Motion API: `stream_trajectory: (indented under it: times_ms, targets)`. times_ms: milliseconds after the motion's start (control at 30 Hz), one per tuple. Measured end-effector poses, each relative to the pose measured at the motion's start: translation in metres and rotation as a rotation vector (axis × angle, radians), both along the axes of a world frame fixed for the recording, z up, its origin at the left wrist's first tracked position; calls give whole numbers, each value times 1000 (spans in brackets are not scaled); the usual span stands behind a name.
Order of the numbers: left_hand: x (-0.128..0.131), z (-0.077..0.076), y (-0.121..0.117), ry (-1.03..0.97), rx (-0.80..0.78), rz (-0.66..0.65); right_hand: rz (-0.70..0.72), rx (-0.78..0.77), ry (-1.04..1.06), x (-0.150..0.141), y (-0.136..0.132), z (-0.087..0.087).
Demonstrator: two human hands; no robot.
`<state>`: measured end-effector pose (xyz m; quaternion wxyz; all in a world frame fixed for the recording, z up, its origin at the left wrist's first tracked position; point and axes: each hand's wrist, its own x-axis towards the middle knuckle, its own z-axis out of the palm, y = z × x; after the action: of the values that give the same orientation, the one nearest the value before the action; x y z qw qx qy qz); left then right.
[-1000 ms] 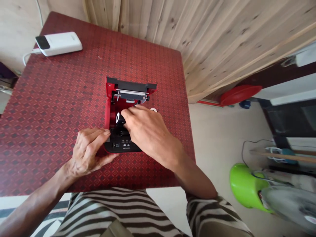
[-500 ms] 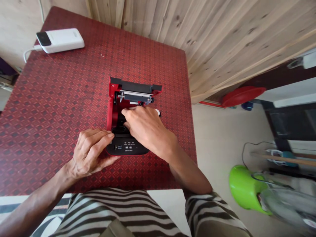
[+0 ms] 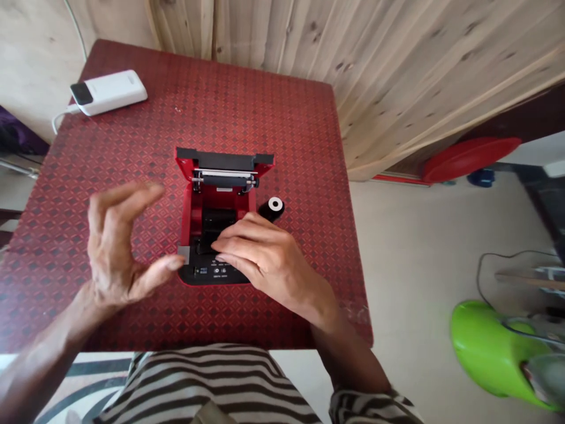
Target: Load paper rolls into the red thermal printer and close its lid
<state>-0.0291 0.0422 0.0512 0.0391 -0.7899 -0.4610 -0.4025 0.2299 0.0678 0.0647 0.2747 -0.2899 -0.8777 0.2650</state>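
A small red and black printer (image 3: pixel 216 277) sits on the table with its lid (image 3: pixel 225 160) tilted up. Its red inner bay shows a black part in the middle. My right hand (image 3: pixel 269 250) reaches over the front edge of that bay, fingers bent and pressed together against a dark part there. Whatever those fingertips pinch is hidden. To the left of the printer, my left hand (image 3: pixel 117 247) is raised with thumb and fingers wide apart, holding nothing; its thumb tip is close to the printer's front left corner. A black roll with a white end (image 3: pixel 275 204) lies just right of the printer.
A white power bank (image 3: pixel 110 93) with a cable lies at the table's far left corner. The red patterned table (image 3: pixel 309 147) meets a wooden plank wall (image 3: pixel 282 35) at the back. On the floor at the right stands a green plastic tub (image 3: pixel 481 347).
My left hand has let go of the printer's left side and opened out to the left. My right hand has drawn back from deep in the bay, uncovering its inside and the roll.
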Motion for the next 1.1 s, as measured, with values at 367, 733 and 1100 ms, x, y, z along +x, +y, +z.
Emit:
stream_trajectory:
  times_ms: [367,733,1100]
  targets:
    - [20,15,25,189,-26,-130,-269,405,88,-4,-26,-15]
    - [24,-13,-22,361,64,-127,-349,477,34,-5,-36,-24]
    - [25,-13,-15,368,85,-136,-543,285,226,28,-34,-31]
